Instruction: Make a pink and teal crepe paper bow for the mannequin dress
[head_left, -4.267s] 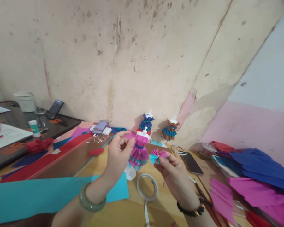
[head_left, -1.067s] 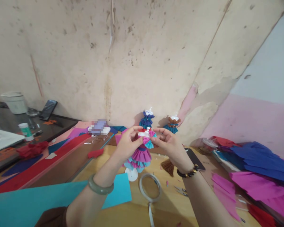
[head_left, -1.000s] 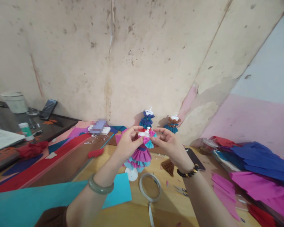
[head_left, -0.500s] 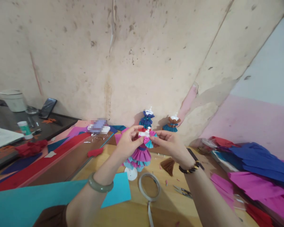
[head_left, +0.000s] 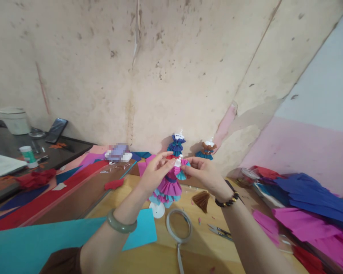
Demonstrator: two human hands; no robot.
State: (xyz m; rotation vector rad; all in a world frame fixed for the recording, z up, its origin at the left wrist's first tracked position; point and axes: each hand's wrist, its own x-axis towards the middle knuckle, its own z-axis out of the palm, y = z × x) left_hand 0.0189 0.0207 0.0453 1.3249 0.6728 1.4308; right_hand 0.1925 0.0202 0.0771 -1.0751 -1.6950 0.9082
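A small white figure [head_left: 178, 162] in a layered pink and light-blue pleated paper skirt [head_left: 168, 187] stands before me, with a white disc [head_left: 157, 210] at its base. My left hand [head_left: 157, 169] is closed at the figure's upper left side, thumb against its white torso. Pinched between the thumb and fingers of my right hand [head_left: 199, 169] is a pleated pink and blue paper ruffle [head_left: 181, 171], held against the figure's upper right side. The fingertips of my left hand partly hide what they grip.
Two other dressed figures, one blue [head_left: 176, 144] and one brown [head_left: 208, 148], stand by the wall. Nearby lie a tape roll [head_left: 179, 226], snips [head_left: 220, 231], a brown pleated piece [head_left: 201, 200] and blue paper [head_left: 143, 230]. Coloured paper [head_left: 314, 198] is piled at right.
My left thumb has moved up and right onto the figure's white torso. The ruffle under my right fingers now sits more to the figure's right side, exposing more of the torso.
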